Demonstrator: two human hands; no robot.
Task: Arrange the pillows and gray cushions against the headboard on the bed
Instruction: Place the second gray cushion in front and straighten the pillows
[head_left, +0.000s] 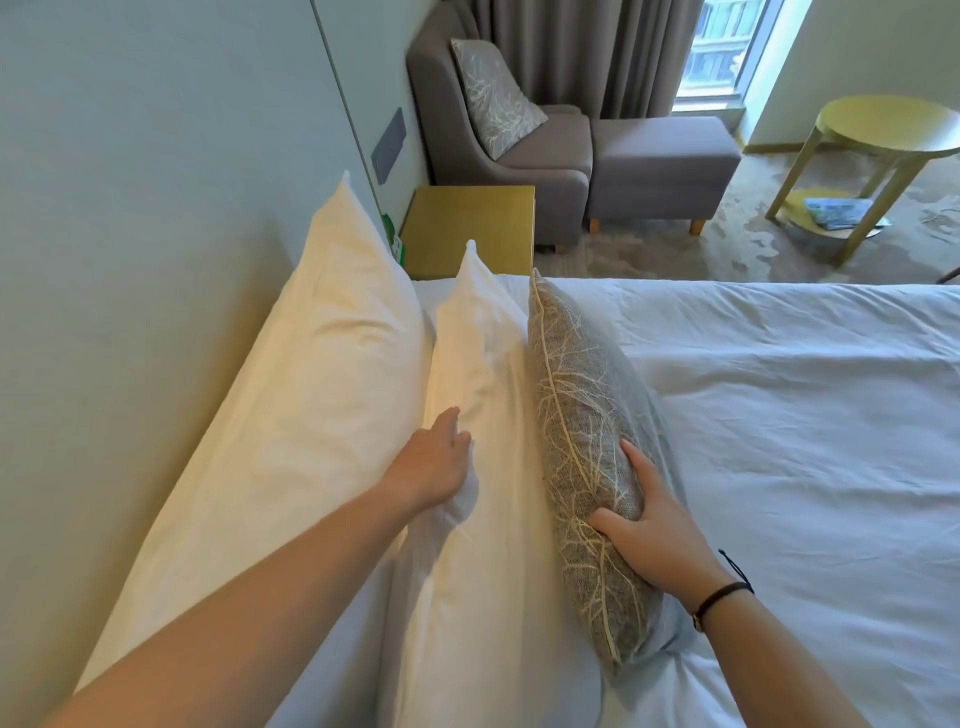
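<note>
A large white pillow (311, 374) leans upright against the pale headboard (130, 234). A second white pillow (483, 415) stands in front of it. A gray cushion (576, 395) with a pale branch pattern stands on edge against that second pillow. My left hand (434, 462) rests flat on the second pillow's near side, fingers apart. My right hand (649, 525) grips the cushion's right edge, thumb on its patterned face. Another gray patterned cushion (493, 93) sits on the armchair across the room.
White bedding (779, 415) spreads to the right. A wooden nightstand (472, 228) stands beyond the bed's far side. Behind it are a gray armchair (550, 171), an ottoman (665, 161), curtains, and a round yellow table (883, 135).
</note>
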